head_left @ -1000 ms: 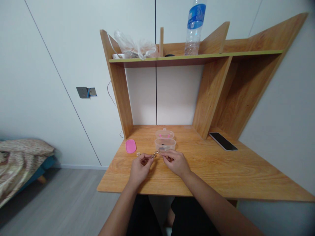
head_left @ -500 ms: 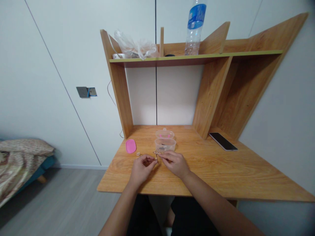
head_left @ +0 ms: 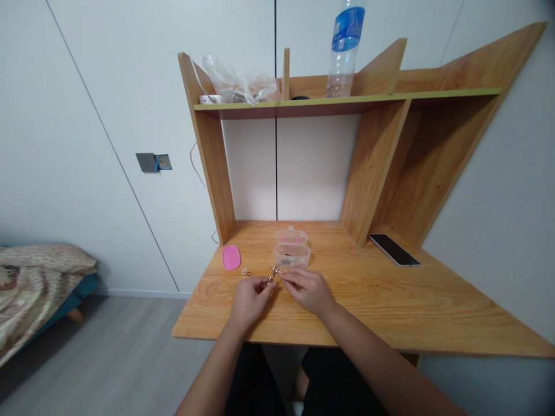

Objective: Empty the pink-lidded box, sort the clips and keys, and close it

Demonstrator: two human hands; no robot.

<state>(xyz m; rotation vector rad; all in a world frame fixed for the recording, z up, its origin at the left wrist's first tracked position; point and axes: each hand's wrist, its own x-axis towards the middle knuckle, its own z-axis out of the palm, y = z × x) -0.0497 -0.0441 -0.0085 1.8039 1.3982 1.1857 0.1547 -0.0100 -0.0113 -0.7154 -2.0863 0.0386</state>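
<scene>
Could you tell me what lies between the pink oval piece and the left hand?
In the head view, a small metal ring lies on the desk, close beyond the left hand.

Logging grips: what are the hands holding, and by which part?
Left hand and right hand pinch a small metal piece; which part cannot be told.

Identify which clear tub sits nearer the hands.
The front tub, just beyond the right hand pinching a small metal piece; the rear tub stands behind it.
</scene>
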